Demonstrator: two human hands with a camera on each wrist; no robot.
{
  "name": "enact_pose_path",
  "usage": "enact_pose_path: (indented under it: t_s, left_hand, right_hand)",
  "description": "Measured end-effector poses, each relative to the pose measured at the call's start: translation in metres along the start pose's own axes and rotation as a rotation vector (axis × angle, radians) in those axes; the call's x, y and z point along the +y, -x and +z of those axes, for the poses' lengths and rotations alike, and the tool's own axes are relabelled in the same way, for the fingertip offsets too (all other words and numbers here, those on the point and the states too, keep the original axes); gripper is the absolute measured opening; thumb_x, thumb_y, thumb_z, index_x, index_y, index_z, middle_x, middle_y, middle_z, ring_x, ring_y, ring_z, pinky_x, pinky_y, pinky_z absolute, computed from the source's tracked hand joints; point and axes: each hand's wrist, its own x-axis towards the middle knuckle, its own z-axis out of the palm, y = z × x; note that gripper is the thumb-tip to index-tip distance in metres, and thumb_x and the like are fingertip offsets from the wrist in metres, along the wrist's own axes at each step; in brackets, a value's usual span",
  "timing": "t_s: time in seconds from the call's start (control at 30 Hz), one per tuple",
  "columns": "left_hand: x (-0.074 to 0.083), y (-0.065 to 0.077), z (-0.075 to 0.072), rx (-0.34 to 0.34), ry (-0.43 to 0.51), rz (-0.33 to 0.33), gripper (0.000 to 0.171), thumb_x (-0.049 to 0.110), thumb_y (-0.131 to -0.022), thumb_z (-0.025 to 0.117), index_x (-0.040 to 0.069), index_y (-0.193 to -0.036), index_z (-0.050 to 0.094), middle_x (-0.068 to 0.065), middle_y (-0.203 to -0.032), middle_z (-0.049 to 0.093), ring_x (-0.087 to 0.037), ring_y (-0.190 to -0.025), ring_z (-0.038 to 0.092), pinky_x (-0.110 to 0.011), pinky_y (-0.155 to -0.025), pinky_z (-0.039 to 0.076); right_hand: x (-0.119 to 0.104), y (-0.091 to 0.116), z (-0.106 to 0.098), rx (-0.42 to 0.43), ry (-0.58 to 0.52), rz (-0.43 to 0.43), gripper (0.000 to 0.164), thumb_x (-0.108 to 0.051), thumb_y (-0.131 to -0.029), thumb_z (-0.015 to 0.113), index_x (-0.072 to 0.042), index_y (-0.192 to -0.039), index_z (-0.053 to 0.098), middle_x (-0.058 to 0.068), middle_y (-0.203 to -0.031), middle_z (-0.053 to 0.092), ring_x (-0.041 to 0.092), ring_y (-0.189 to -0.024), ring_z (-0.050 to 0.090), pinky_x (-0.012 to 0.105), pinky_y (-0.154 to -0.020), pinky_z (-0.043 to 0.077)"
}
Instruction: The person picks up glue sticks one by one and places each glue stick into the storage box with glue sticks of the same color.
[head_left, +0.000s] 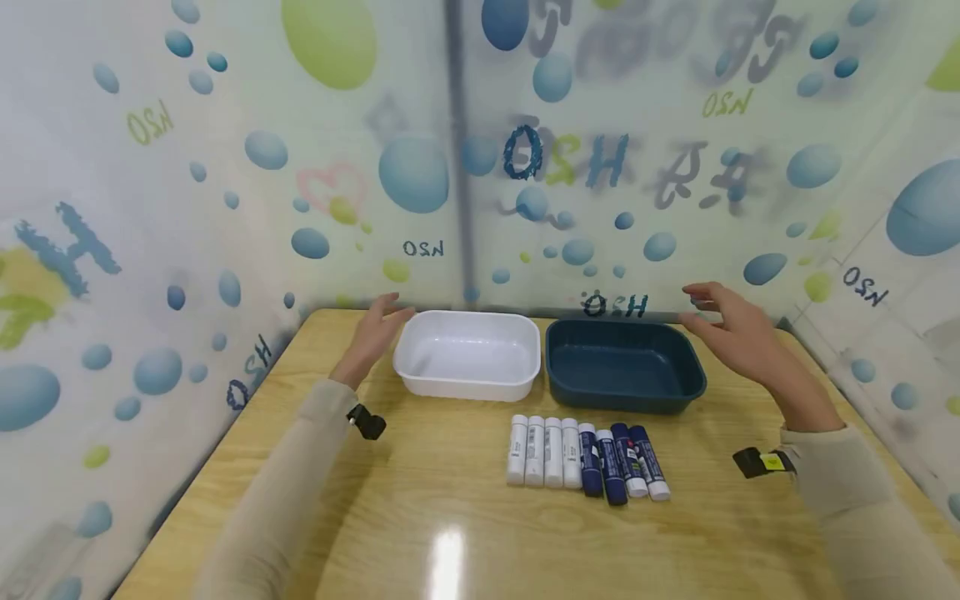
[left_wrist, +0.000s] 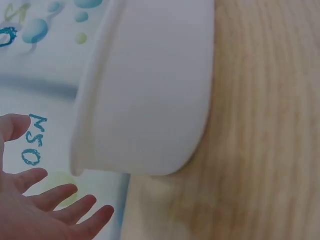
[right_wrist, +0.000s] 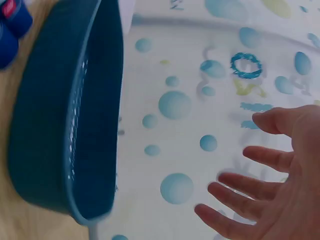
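- Left hand [head_left: 375, 329], right hand [head_left: 737, 335] are hovering, fingers apart, holding nothing.
- Wooden tabletop [head_left: 420, 492] is lying beneath; bubble-printed wall [head_left: 540, 233] is standing beyond.
- White tub [head_left: 468, 388], blue tub [head_left: 622, 398] are sitting between.

My left hand [left_wrist: 30, 212] and the white tray [left_wrist: 150, 90] run past the left wrist view's edges; the white tubes [head_left: 553, 454] carry lettering too small to read.
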Motion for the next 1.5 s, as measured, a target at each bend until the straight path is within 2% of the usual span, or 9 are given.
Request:
enact_pose_path:
  t_s: [0.13, 0.27, 0.37, 0.47, 0.6, 0.83, 1.07, 1.27, 1.5]
  left_hand:
    - [-0.010, 0.007, 0.011, -0.003, 0.077, -0.060, 0.072, 0.045, -0.104, 0.052, 0.016, -0.165, 0.024, -0.019, -0.168, 0.031, -0.040, -0.156, 0.029, -0.058, -0.126, 0.027]
    - [-0.014, 0.015, 0.024, -0.032, 0.122, -0.070, 0.072, 0.039, -0.105, 0.053, 0.017, -0.166, 0.021, -0.020, -0.169, 0.026, -0.041, -0.156, 0.026, -0.057, -0.126, 0.028]
    - [-0.015, 0.018, 0.031, -0.037, 0.142, -0.048, 0.074, 0.037, -0.105, 0.053, 0.016, -0.167, 0.017, -0.022, -0.170, 0.022, -0.042, -0.156, 0.025, -0.058, -0.125, 0.029]
    - [-0.016, 0.019, 0.035, -0.014, 0.164, -0.036, 0.075, 0.036, -0.105, 0.053, 0.016, -0.167, 0.014, -0.023, -0.170, 0.021, -0.042, -0.156, 0.025, -0.058, -0.126, 0.028]
    - [-0.019, 0.021, 0.035, -0.006, 0.205, -0.066, 0.077, 0.034, -0.106, 0.052, 0.015, -0.167, 0.011, -0.023, -0.170, 0.021, -0.039, -0.156, 0.027, -0.056, -0.127, 0.026]
    - [-0.024, 0.018, 0.037, -0.021, 0.229, -0.145, 0.073, 0.029, -0.106, 0.052, 0.009, -0.166, 0.015, -0.022, -0.169, 0.026, -0.037, -0.154, 0.033, -0.052, -0.127, 0.030]
    - [-0.026, 0.015, 0.034, -0.068, 0.200, -0.154, 0.073, 0.030, -0.106, 0.047, 0.007, -0.166, 0.014, -0.015, -0.173, 0.018, -0.032, -0.159, 0.022, -0.049, -0.131, 0.020]
    - [-0.029, 0.014, 0.037, -0.073, 0.193, -0.164, 0.071, 0.028, -0.105, 0.048, 0.008, -0.166, 0.017, -0.014, -0.173, 0.021, -0.033, -0.158, 0.025, -0.050, -0.130, 0.022]
    - [-0.031, 0.013, 0.040, -0.086, 0.210, -0.172, 0.071, 0.030, -0.105, 0.048, 0.007, -0.165, 0.020, -0.015, -0.172, 0.023, -0.033, -0.157, 0.027, -0.050, -0.129, 0.024]
  right_hand:
    - [0.000, 0.016, 0.011, 0.011, -0.034, 0.006, 0.051, -0.032, -0.109, 0.050, -0.002, -0.149, 0.045, 0.030, -0.145, 0.054, 0.050, -0.129, 0.053, 0.070, -0.096, 0.048]
    - [0.004, 0.028, 0.023, -0.009, -0.049, 0.041, 0.040, -0.032, -0.109, 0.050, -0.003, -0.135, 0.056, 0.024, -0.115, 0.069, 0.037, -0.098, 0.068, 0.047, -0.077, 0.060]
    - [0.009, 0.034, 0.031, -0.033, -0.084, 0.044, 0.032, -0.030, -0.109, 0.051, -0.002, -0.122, 0.062, 0.016, -0.092, 0.071, 0.024, -0.073, 0.066, 0.030, -0.060, 0.056]
    - [0.015, 0.038, 0.038, -0.076, -0.129, 0.021, 0.028, -0.026, -0.109, 0.052, -0.001, -0.114, 0.065, 0.011, -0.085, 0.069, 0.015, -0.066, 0.062, 0.028, -0.057, 0.055]
    - [0.020, 0.041, 0.047, -0.198, -0.181, 0.006, 0.026, -0.024, -0.109, 0.053, -0.001, -0.110, 0.066, 0.009, -0.083, 0.069, 0.014, -0.066, 0.063, 0.029, -0.060, 0.056]
    - [0.025, 0.038, 0.051, -0.431, -0.206, 0.069, 0.033, -0.027, -0.108, 0.054, 0.003, -0.112, 0.065, 0.012, -0.084, 0.070, 0.025, -0.073, 0.066, 0.030, -0.064, 0.058]
    - [0.023, 0.035, 0.052, -0.525, -0.196, 0.092, 0.035, -0.030, -0.108, 0.054, 0.001, -0.103, 0.070, 0.010, -0.084, 0.071, 0.023, -0.075, 0.067, 0.032, -0.066, 0.059]
    - [0.015, 0.039, 0.056, -0.688, -0.133, 0.215, 0.036, -0.035, -0.105, 0.057, -0.004, -0.096, 0.073, 0.007, -0.088, 0.073, 0.021, -0.078, 0.068, 0.034, -0.068, 0.060]
    - [0.017, 0.042, 0.064, -0.746, -0.072, 0.305, 0.038, -0.041, -0.102, 0.062, -0.006, -0.097, 0.073, 0.006, -0.082, 0.070, 0.021, -0.075, 0.066, 0.037, -0.066, 0.060]
